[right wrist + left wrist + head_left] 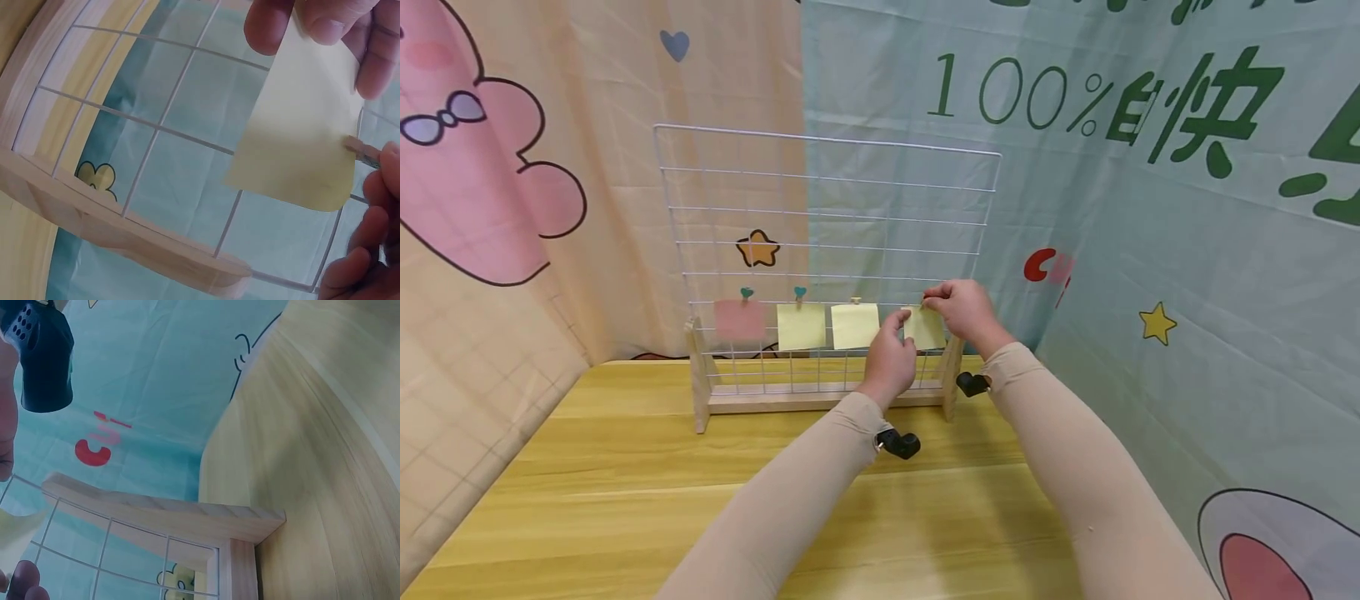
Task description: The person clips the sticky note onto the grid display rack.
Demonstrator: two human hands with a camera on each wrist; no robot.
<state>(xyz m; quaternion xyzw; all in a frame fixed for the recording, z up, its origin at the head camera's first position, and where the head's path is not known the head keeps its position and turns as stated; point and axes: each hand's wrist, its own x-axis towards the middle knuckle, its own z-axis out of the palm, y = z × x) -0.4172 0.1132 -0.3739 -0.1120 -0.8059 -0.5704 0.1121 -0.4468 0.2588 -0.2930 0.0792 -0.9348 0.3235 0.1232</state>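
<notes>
A pale yellow sticky note [927,330] lies against the white wire grid [827,221], near its right wooden foot. My left hand [891,360] pinches the note's left edge, its thumb flat on the paper [294,119]. At the note's top edge my right hand [964,310] pinches a small wooden clip [362,151], whose tip overlaps the paper in the right wrist view. To the left along the same wire hang a pink note [740,321] and two yellow notes, the nearer one [855,327] under a yellowish clip and the other [801,327] under a green heart clip [800,293].
The grid stands in a wooden base [797,403] towards the back of a wood-grain table [625,492]. Printed curtains [910,83] hang close behind and to the right. A black camera [901,443] is strapped to each wrist.
</notes>
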